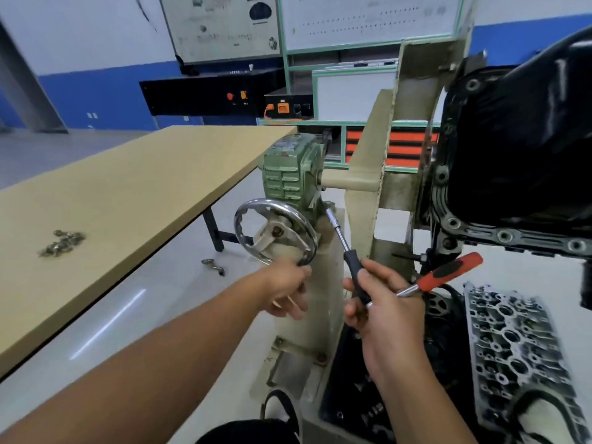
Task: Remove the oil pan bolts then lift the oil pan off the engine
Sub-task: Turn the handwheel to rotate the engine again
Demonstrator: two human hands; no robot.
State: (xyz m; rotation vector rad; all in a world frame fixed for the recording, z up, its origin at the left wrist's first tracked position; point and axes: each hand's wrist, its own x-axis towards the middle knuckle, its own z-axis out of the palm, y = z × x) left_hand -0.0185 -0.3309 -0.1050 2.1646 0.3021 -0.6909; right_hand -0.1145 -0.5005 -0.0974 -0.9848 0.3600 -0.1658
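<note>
Oil pan: we find the black oil pan (525, 129) at the right of the frame, seated on the engine, which is mounted on a beige engine stand (365, 174); several flange holes along its lower edge look empty of bolts, though we cannot tell for all of them.
Left hand: the left hand (285, 288) is at the lower rim of the chrome handwheel (275, 232), fingers curled round it.
Right hand: the right hand (381, 302) is clamped on two tools together, a black-handled socket driver (344, 248) and a red-handled tool (448, 272).
Removed bolts: we note a small heap of bolts (62, 243) on the wooden table (144, 174) at mid left, well apart from the stand.
Risk, rotation: we judge that turning the handwheel tilts the engine; if the pan is already unbolted, it could break loose and drop.
Risk, grip: two tools in one hand leaves a poor hold; either could slip onto the cylinder head (512, 347) at lower right.
Risk, floor: a loose metal part (213, 265) lies on the floor below the table, a trip or loss hazard.
Risk, remaining bolts: any overlooked bolt would make the pan bind when lifted.
</note>
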